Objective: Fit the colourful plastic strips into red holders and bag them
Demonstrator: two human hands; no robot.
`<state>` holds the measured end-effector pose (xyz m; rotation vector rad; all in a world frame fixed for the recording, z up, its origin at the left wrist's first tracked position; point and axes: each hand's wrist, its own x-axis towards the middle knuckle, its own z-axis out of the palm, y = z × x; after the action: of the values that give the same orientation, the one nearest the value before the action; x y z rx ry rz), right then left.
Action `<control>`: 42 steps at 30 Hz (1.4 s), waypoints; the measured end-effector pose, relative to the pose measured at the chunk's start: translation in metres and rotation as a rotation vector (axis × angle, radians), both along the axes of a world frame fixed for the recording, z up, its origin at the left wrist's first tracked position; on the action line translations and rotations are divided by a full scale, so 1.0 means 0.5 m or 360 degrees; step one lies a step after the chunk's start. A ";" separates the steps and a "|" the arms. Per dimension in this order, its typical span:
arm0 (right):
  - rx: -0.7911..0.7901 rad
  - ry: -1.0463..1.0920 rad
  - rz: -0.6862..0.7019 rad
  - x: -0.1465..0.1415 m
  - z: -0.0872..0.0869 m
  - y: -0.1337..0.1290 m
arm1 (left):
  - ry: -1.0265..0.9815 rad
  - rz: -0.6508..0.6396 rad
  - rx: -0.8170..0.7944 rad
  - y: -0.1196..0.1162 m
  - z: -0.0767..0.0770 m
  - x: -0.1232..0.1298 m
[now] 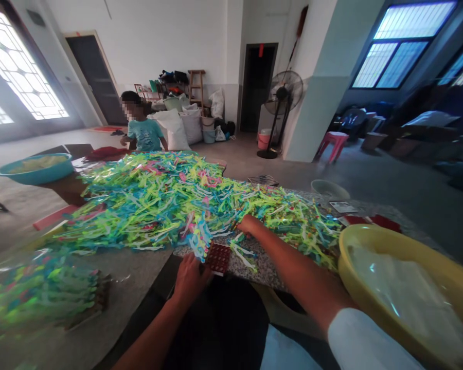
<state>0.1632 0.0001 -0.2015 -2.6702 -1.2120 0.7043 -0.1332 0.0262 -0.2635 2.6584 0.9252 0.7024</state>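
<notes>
We see the dark red, gridded tray low in the centre of the frame, lying near the front edge of the speckled counter. It sits just to the right of our left hand, the nearer of the two. The tray's long axis is hard to judge from here, though its sides seem to run up and down the frame. A tuft of blue and white strands stands up at its left side, above the left fingers. We cannot tell whether that grip is clenched on the tray, on the tuft or on neither.

Our right hand is above and to the right of the tray, at the near edge of the big strand pile. Its fingertips are lost among the strands, so we cannot tell whether its grip is grasping any. Below it, just right of the tray, a loose bundle slants toward the lower right.

At the right of the frame, beyond the yellow basin, a white card carries marks too small for us to read.
</notes>
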 end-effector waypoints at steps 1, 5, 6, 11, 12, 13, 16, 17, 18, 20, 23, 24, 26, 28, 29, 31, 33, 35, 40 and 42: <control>-0.0005 -0.0044 0.0032 0.002 0.005 0.003 | 0.0000 0.0002 0.0007 0.000 -0.002 0.000; 0.0146 -0.0237 0.0114 0.010 0.028 0.021 | 0.0007 0.0006 0.0021 0.002 -0.005 0.000; 0.0189 -0.0279 0.0120 0.009 0.031 0.025 | 0.0012 0.0003 0.0020 0.003 -0.005 0.001; 0.0222 -0.0449 0.0055 -0.024 0.010 0.034 | 0.0023 -0.0006 0.0069 0.012 -0.007 0.004; 0.0227 -0.0465 0.0076 -0.034 0.001 0.033 | 0.0014 -0.0012 0.0083 0.015 -0.009 0.004; 0.0236 -0.0466 0.0124 -0.045 -0.008 0.033 | 0.0008 -0.0020 0.0094 0.018 -0.011 0.004; 0.0282 -0.0414 0.0363 -0.064 -0.020 0.031 | -0.0007 -0.0068 0.0115 0.025 -0.019 0.002; 0.0297 -0.0403 0.0415 -0.061 -0.016 0.028 | -0.0018 -0.0080 0.0123 0.026 -0.022 0.001; 0.0309 -0.0406 0.0423 -0.052 -0.009 0.025 | -0.0029 -0.0090 0.0130 0.027 -0.024 0.000; 0.0315 -0.0474 0.0285 -0.009 0.016 0.011 | -0.0053 -0.0098 0.0146 0.028 -0.027 -0.002; 0.0234 -0.0649 -0.0125 0.103 0.062 -0.033 | -0.0078 -0.0106 0.0168 0.027 -0.030 -0.003; 0.0192 -0.0706 -0.0238 0.146 0.075 -0.054 | -0.0078 -0.0105 0.0174 0.027 -0.031 -0.003; 0.0100 -0.0804 -0.0370 0.224 0.090 -0.100 | -0.0063 -0.0096 0.0180 0.026 -0.032 -0.002; 0.0023 -0.0798 -0.0386 0.280 0.089 -0.145 | -0.0039 -0.0073 0.0171 0.024 -0.031 0.000; -0.0022 -0.0776 -0.0377 0.298 0.085 -0.165 | -0.0026 -0.0060 0.0161 0.022 -0.029 0.001; -0.0098 -0.0758 -0.0344 0.317 0.071 -0.193 | 0.0000 -0.0037 0.0138 0.019 -0.023 0.004; -0.0147 -0.0781 -0.0337 0.321 0.058 -0.207 | 0.0023 -0.0021 0.0125 0.015 -0.015 0.007; -0.0171 -0.0827 -0.0304 0.319 0.056 -0.208 | 0.0033 -0.0021 0.0116 0.012 -0.009 0.009; -0.0484 -0.0781 -0.0056 0.310 0.105 -0.186 | 0.0027 -0.0007 0.0044 0.006 -0.003 0.008; -0.0637 -0.0700 0.0000 0.304 0.138 -0.175 | 0.0014 -0.0015 0.0015 0.003 -0.001 0.007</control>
<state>0.3154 -0.0876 -0.1326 -3.2868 -1.2708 0.4000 -0.1295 0.0277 -0.2641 2.6747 0.9129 0.6951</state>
